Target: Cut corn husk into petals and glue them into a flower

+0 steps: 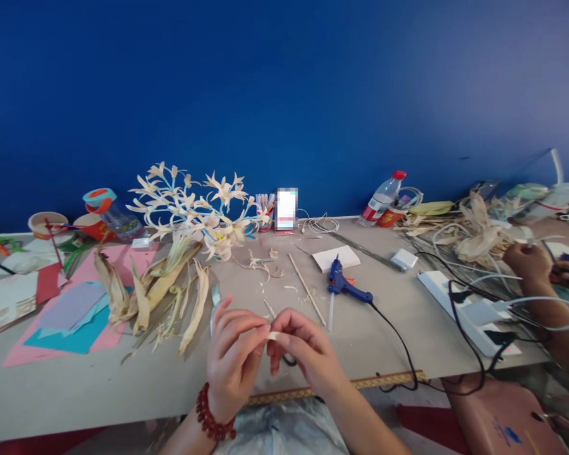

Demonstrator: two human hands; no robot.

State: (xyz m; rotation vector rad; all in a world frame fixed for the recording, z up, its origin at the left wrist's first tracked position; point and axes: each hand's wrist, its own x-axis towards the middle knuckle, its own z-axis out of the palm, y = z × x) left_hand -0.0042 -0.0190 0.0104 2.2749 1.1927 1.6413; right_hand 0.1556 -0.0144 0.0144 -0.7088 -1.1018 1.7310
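Observation:
My left hand (234,357) and my right hand (308,354) meet over the table's front part. Between their fingertips they pinch a small pale strip (273,336), which looks like a piece of corn husk. A red bead bracelet (208,411) circles the left wrist. Partly hidden behind my hands lies a tool with a dark handle (289,362), perhaps scissors. Beyond them rest a thin wooden stick (307,289) and small husk scraps (290,287). Dried corn husks (146,291) lie to the left, near a bunch of husk flowers (203,215) on pale blue stems.
A blue glue gun (344,282) trails its black cord over the table edge. To the right are a white power strip (467,313) and a co-worker's hands (528,265). Coloured paper (71,309) covers the left side. A phone (286,210) and a bottle (383,199) stand by the wall.

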